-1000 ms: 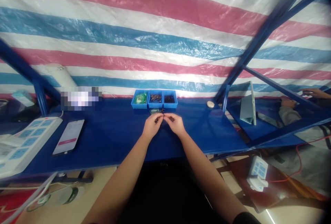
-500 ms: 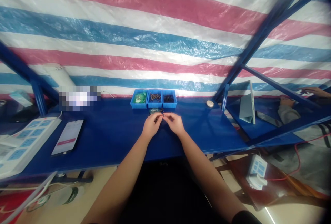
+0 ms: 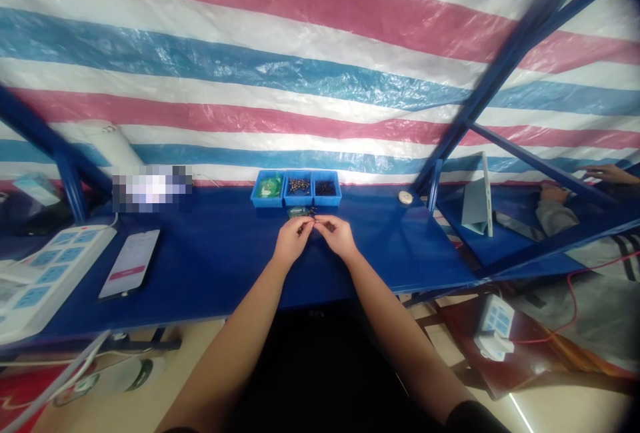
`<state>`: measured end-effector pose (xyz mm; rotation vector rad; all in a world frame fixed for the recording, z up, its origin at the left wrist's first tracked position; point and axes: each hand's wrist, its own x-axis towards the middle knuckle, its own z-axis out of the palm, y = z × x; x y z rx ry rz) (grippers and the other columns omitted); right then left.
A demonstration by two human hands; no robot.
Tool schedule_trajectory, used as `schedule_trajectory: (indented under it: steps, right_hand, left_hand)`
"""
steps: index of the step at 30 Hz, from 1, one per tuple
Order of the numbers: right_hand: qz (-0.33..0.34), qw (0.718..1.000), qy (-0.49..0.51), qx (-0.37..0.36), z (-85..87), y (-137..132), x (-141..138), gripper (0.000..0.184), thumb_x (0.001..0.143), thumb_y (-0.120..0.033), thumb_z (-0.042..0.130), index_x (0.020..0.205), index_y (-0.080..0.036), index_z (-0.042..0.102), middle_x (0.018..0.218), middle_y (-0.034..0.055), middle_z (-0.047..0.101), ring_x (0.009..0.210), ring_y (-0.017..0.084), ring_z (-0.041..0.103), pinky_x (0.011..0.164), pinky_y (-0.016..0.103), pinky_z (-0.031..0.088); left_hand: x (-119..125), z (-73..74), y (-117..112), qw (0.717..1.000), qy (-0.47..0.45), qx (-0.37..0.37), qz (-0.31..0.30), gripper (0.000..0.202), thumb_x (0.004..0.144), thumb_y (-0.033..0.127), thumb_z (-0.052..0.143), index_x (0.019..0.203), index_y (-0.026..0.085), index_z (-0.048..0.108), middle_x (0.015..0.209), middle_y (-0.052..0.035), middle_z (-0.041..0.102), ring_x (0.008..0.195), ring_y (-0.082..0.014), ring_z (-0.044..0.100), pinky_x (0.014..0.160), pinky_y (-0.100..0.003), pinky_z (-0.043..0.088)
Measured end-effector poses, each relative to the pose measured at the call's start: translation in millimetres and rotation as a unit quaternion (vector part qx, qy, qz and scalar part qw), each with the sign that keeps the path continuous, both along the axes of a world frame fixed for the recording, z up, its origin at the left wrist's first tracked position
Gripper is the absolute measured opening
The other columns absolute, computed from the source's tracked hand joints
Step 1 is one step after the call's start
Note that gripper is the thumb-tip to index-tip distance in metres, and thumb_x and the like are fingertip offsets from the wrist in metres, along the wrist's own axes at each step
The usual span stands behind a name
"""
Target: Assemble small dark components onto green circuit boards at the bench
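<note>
My left hand (image 3: 293, 241) and my right hand (image 3: 336, 234) meet at the fingertips over the blue tabletop (image 3: 200, 273). Between them they pinch a small dark metal part (image 3: 313, 220), too small to identify. Just beyond my fingers lies a small green circuit board (image 3: 298, 212). Behind it stand three joined blue bins: one holds green bagged items (image 3: 269, 186), the middle one bronze-coloured screws (image 3: 299, 185), and the right one small dark parts (image 3: 325, 188).
A white power strip (image 3: 50, 273) and a smartphone (image 3: 130, 264) lie on the left of the table, and a small round white object (image 3: 405, 197) sits on the right. Blue steel frame bars (image 3: 505, 73) cross the right. Beyond them, a co-worker's hand (image 3: 607, 172) rests at another bench.
The whole view has shifted slightly as my head moved. My hands stay together at the fingertips, still pinching the small part.
</note>
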<state>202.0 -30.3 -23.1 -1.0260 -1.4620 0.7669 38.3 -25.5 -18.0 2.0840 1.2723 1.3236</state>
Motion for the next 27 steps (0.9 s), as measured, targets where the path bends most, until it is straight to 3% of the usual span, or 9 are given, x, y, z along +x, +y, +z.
schedule_trajectory:
  steps: [8, 27]
  right_hand:
    - [-0.002, 1.0, -0.001, 0.01, 2.0, -0.4, 0.6, 0.026, 0.082, -0.036, 0.069, 0.103, -0.022, 0.074, 0.096, 0.0058, 0.074, 0.085, 0.02, 0.07, 0.08, 0.033, 0.057]
    - [-0.001, 1.0, 0.001, -0.006, 3.4, -1.8, -1.9, 0.029, 0.081, -0.036, 0.068, 0.105, -0.021, 0.073, 0.096, 0.0058, 0.075, 0.083, 0.019, 0.07, 0.078, 0.032, 0.058]
  left_hand:
    - [-0.4, 0.2, -0.4, 1.0, 0.001, -0.024, 0.006, 0.023, 0.092, 0.036, 0.055, 0.107, 0.025, 0.068, 0.105, -0.0038, 0.072, 0.089, -0.0177, 0.067, 0.077, -0.029, 0.053]
    - [-0.9, 2.0, -1.5, 1.0, 0.016, -0.018, 0.009, 0.022, 0.093, 0.037, 0.053, 0.099, 0.024, 0.07, 0.098, -0.0041, 0.072, 0.085, -0.0179, 0.066, 0.075, -0.029, 0.052]
